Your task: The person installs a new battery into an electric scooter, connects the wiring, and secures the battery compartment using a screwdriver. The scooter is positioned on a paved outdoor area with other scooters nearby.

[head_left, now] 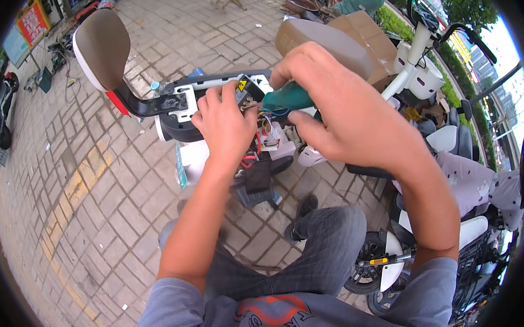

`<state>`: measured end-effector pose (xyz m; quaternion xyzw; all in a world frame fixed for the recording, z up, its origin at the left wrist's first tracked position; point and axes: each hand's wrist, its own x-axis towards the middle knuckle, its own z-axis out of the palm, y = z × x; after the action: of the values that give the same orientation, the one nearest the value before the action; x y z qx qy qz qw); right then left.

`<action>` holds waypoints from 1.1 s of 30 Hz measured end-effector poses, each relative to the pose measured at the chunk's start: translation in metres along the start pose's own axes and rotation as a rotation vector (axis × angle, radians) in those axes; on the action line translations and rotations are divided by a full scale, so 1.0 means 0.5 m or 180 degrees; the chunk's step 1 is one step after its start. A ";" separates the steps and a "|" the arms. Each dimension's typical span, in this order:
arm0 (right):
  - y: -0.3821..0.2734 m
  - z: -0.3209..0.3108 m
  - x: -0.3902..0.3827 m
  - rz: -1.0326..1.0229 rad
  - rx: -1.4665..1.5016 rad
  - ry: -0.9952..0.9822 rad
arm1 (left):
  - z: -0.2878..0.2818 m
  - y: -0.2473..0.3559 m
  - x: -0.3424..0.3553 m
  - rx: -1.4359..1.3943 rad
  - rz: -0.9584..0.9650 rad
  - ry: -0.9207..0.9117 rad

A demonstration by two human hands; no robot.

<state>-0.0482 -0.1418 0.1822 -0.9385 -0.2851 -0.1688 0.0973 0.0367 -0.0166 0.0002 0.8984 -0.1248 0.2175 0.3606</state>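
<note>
An electric scooter (178, 120) with its seat area opened up stands in front of me. A black box (252, 92) with a yellow warning label sits in its frame. My left hand (225, 123) grips this box, its thumb and fingers bent around the near side. My right hand (342, 102) is closed around a green-handled tool (289, 98), held sideways. The tool's front end points left at the box; its tip is hidden by my left fingers. Below the box, coloured wires (267, 134) hang out in a bundle beside a black pouch-like part (256, 176).
A brown scooter seat (105, 49) rises at the left on a black bracket. Another tan seat (324, 42) and a cardboard box (366, 39) lie beyond my right hand. Parked scooters (399, 253) crowd the right side. Brick paving (87, 213) spreads underneath.
</note>
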 end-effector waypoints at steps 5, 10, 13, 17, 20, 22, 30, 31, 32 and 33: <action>-0.015 -0.005 0.016 0.0203 -0.0360 -0.0445 | -0.008 -0.007 -0.003 -0.0174 0.0162 -0.0156; -0.039 0.000 0.002 -0.0081 0.0010 -0.0651 | -0.015 -0.012 -0.005 -0.0049 0.0305 -0.0167; -0.037 0.000 0.005 0.0399 -0.0534 -0.0579 | -0.014 -0.014 -0.005 -0.0122 0.0388 -0.0116; -0.024 0.015 0.007 -0.0260 -0.0243 -0.0013 | -0.010 -0.022 -0.007 0.0044 0.0515 -0.0028; -0.034 0.014 0.005 -0.0078 -0.0578 -0.0185 | 0.001 -0.027 -0.010 -0.0077 0.0637 0.0192; -0.018 0.028 0.004 -0.0270 -0.0258 0.0252 | 0.002 -0.031 -0.011 -0.0046 0.0671 0.0164; -0.052 0.028 -0.032 0.0234 -0.0747 -0.0193 | -0.002 -0.037 -0.014 -0.0182 0.0713 0.0172; -0.055 0.027 -0.040 0.0259 -0.0735 -0.0202 | -0.005 -0.033 -0.015 -0.0218 0.0686 0.0112; -0.052 0.032 -0.049 0.0460 -0.0802 -0.0144 | -0.008 -0.030 -0.016 -0.0253 0.0659 0.0052; -0.045 0.043 -0.058 0.0657 -0.0861 -0.0072 | -0.011 -0.030 -0.015 -0.0288 0.0643 -0.0013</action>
<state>-0.0781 -0.1322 0.1534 -0.9692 -0.1629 -0.1841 -0.0163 0.0340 -0.0015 -0.0090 0.8644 -0.2252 0.2451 0.3768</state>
